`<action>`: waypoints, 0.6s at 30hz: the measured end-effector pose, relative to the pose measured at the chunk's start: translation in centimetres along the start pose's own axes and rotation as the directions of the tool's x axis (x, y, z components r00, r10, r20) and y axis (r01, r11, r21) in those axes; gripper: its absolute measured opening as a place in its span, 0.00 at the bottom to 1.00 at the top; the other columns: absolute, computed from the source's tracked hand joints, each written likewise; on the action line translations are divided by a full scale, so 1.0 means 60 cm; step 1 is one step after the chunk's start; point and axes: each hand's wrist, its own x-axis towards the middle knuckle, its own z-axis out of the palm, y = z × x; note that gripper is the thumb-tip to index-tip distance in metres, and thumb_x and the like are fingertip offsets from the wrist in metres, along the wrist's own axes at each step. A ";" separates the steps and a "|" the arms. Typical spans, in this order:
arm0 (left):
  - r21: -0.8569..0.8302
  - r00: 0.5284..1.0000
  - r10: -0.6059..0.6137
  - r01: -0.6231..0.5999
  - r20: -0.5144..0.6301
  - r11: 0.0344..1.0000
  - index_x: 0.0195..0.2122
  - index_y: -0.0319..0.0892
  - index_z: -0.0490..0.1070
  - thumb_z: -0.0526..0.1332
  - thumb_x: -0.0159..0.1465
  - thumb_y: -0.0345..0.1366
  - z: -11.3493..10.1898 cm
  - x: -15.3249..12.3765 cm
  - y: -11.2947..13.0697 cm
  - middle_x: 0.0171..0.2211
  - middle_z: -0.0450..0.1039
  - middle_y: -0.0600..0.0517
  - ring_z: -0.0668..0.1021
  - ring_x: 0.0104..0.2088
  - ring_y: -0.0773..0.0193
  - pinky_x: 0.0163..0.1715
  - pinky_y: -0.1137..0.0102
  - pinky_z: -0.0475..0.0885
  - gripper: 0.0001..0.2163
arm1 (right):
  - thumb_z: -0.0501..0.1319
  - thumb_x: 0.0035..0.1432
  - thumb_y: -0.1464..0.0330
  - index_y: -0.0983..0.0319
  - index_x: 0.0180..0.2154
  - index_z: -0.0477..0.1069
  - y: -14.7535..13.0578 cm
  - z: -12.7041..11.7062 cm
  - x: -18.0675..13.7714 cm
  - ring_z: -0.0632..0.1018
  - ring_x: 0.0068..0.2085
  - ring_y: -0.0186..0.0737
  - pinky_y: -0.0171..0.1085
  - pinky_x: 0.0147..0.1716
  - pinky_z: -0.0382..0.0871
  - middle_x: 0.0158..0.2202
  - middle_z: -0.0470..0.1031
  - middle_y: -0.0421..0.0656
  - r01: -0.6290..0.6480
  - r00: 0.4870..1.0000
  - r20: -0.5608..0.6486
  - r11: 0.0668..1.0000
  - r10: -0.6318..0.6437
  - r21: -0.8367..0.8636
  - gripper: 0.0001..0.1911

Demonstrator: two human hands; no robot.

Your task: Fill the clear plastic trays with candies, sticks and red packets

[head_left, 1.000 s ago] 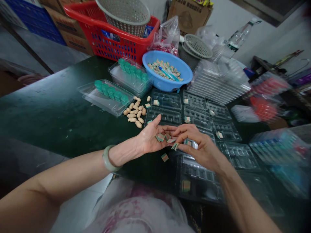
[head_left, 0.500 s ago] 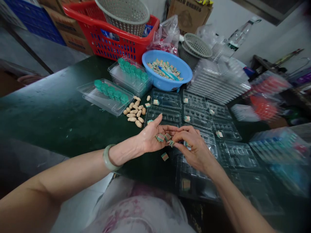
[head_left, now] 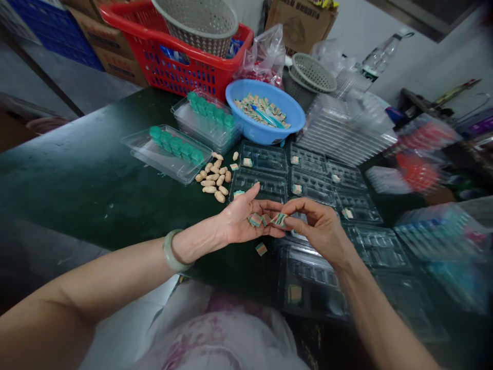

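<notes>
My left hand (head_left: 246, 213) is palm up, fingers loosely stretched, cradling a few small striped squares (head_left: 254, 220) in green and orange-pink. Over its fingertips, my right hand (head_left: 319, 226) pinches more striped squares (head_left: 280, 220) between thumb and forefinger. One loose striped square (head_left: 261, 249) lies on the dark green table below my left hand. Clear compartmented trays (head_left: 264, 156) spread under and beyond my right hand, several with a striped piece in one compartment. A blue basin (head_left: 265, 134) behind them is filled with such squares and has a blue tool in it.
Peanuts in shells (head_left: 211, 177) lie left of the trays. Clear boxes (head_left: 165, 146) with green lumps stand farther left. At the back are a red basket (head_left: 185, 77), a grey colander (head_left: 200, 25) and stacked clear trays (head_left: 342, 126). A plastic bottle (head_left: 383, 54) stands at back right.
My right hand has shifted slightly right, and the striped squares in its pinch now show more fully at my left fingertips. My left hand has barely moved.
</notes>
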 end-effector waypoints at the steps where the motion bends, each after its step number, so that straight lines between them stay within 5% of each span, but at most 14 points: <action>1: 0.003 1.000 -0.005 0.005 -0.004 1.000 0.42 0.28 0.65 0.39 0.64 0.52 0.001 0.000 0.000 0.33 0.72 0.38 0.76 0.33 0.52 0.40 0.56 0.67 0.29 | 0.62 0.54 0.68 0.61 0.34 0.70 0.001 -0.002 0.000 0.74 0.37 0.39 0.40 0.40 0.66 0.35 0.73 0.41 -0.030 1.000 0.009 0.998 0.030 0.047 0.04; 11: 0.018 1.000 -0.010 0.009 0.005 1.000 0.44 0.28 0.63 0.39 0.64 0.51 0.001 0.000 0.000 0.35 0.72 0.36 0.76 0.38 0.47 0.39 0.57 0.68 0.28 | 0.63 0.52 0.65 0.61 0.34 0.70 -0.001 -0.007 0.002 0.75 0.38 0.40 0.39 0.39 0.69 0.36 0.73 0.42 -0.114 0.992 0.067 0.974 0.103 0.198 0.07; 18: 0.016 1.000 -0.014 0.014 -0.003 1.000 0.44 0.28 0.63 0.40 0.64 0.52 -0.003 0.002 0.000 0.34 0.71 0.37 0.76 0.37 0.48 0.39 0.55 0.68 0.28 | 0.63 0.53 0.68 0.61 0.34 0.70 0.011 -0.005 0.004 0.74 0.38 0.39 0.40 0.41 0.67 0.35 0.72 0.41 -0.054 0.997 0.056 0.994 0.049 0.099 0.05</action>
